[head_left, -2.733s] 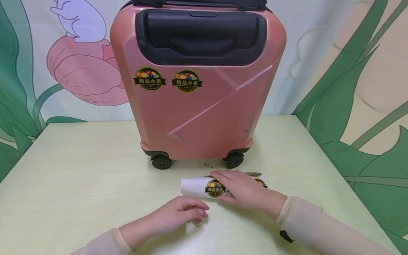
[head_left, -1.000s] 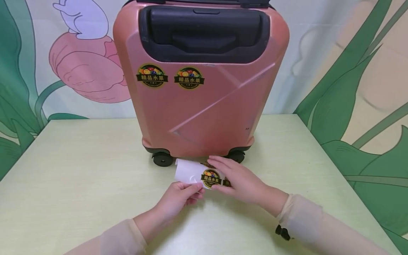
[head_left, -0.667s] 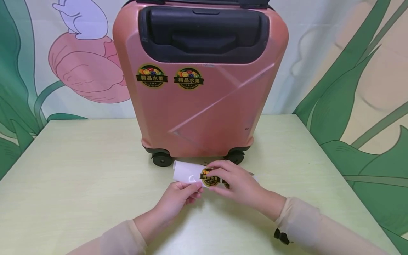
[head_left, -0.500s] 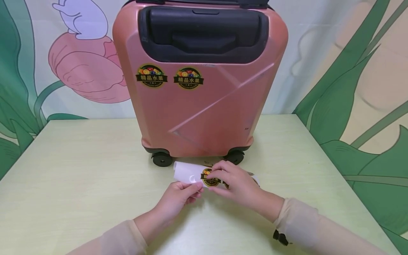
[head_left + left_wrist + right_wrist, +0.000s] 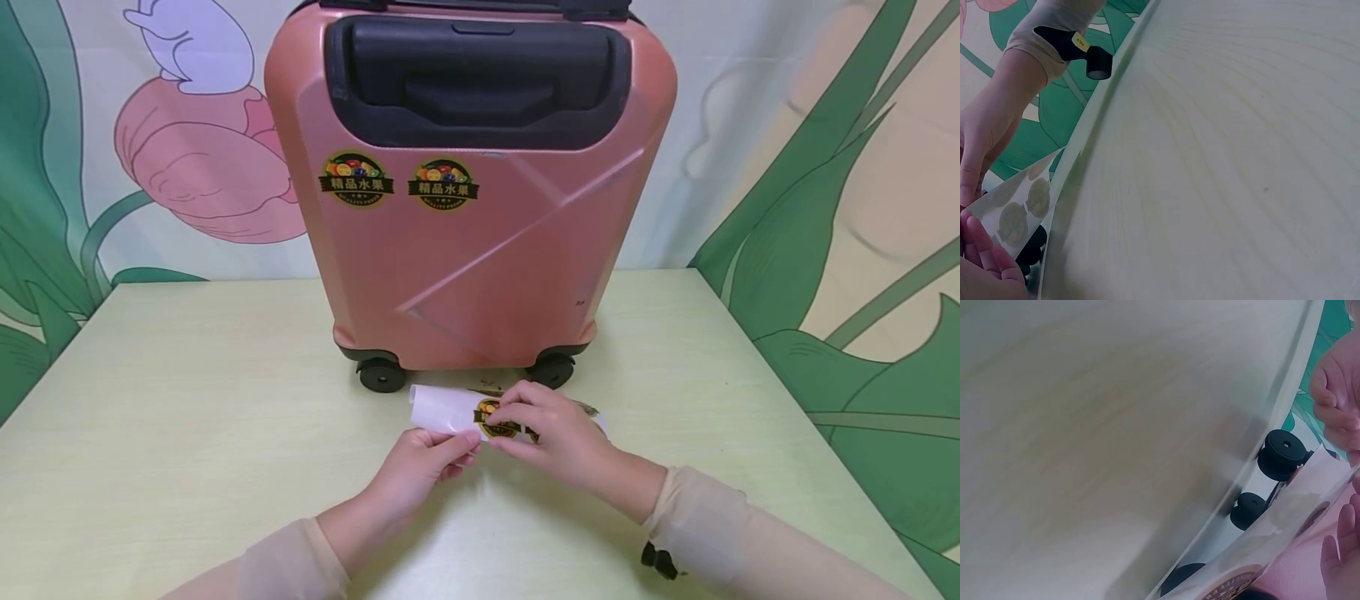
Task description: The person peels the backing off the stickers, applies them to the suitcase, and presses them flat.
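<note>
My left hand (image 5: 408, 475) pinches the near edge of a white sticker sheet (image 5: 438, 408) between thumb and fingers. The sheet is curled into a loose roll and carries round black-and-gold fruit stickers. At its middle, my right hand (image 5: 573, 437) has its index finger bent over a round sticker (image 5: 491, 415), with the thumb at the sheet's near edge; these fingers cover part of that sticker. In the left wrist view the underside of the sheet (image 5: 1022, 206) slants up from the fingers. The right wrist view shows the sheet (image 5: 1297, 500) in front of the suitcase wheels.
A pink suitcase (image 5: 480, 250) stands upright on the pale table (image 5: 187, 417), right behind the hands. Two matching stickers, a left one (image 5: 356, 178) and a right one (image 5: 443, 184), are on its upper front. A printed cloth (image 5: 817, 208) hangs behind the table.
The left hand has come to the sheet and taken its near edge. The sheet has moved toward the suitcase. The right hand's fingers, flat on the sheet earlier, are now bent over a sticker.
</note>
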A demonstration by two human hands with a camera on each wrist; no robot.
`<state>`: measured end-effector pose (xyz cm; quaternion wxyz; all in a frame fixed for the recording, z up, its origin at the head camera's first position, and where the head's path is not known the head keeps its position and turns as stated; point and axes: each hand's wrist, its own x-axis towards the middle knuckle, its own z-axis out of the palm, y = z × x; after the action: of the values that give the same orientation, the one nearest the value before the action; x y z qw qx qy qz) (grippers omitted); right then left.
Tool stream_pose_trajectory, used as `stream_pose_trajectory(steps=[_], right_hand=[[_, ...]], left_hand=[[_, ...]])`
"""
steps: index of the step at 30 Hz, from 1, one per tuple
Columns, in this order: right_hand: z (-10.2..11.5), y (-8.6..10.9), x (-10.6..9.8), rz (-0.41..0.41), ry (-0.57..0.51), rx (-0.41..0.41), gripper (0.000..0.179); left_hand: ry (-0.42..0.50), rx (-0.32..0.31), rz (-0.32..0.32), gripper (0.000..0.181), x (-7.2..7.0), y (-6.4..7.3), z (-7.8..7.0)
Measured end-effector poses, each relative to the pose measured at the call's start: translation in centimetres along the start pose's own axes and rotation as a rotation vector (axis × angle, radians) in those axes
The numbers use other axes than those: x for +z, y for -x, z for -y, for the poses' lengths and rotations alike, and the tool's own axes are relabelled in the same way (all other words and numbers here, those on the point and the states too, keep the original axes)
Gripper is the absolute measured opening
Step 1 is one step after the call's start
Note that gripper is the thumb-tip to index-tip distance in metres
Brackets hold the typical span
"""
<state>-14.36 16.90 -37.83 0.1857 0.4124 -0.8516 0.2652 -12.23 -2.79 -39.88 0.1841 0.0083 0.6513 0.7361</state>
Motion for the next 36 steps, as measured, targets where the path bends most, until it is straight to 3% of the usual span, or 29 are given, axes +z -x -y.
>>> stream_pose_trajectory(steps=[11, 20, 26, 36], right_hand=[[-0.1, 0.2, 0.3, -0.034, -0.04, -0.02, 0.02], [0.1, 0.4, 0.8, -0.058, -0.113, 0.021, 0.021], [0.2, 0.5, 1.2, -0.078, -0.172, 0.09, 0.019], [0.4, 0.4, 1.3, -0.109, -0.214, 0.137, 0.014]], left_hand=[[0.006, -0.008, -0.009, 0.026, 0.2, -0.1, 0.3], [0.024, -0.02, -0.042, 0.023, 0.5, -0.3, 0.4], [0.043, -0.023, -0.073, 0.023, 0.9, -0.2, 0.2], [0.082, 0.012, -0.086, 0.018, 1.3, 0.0, 0.1]])
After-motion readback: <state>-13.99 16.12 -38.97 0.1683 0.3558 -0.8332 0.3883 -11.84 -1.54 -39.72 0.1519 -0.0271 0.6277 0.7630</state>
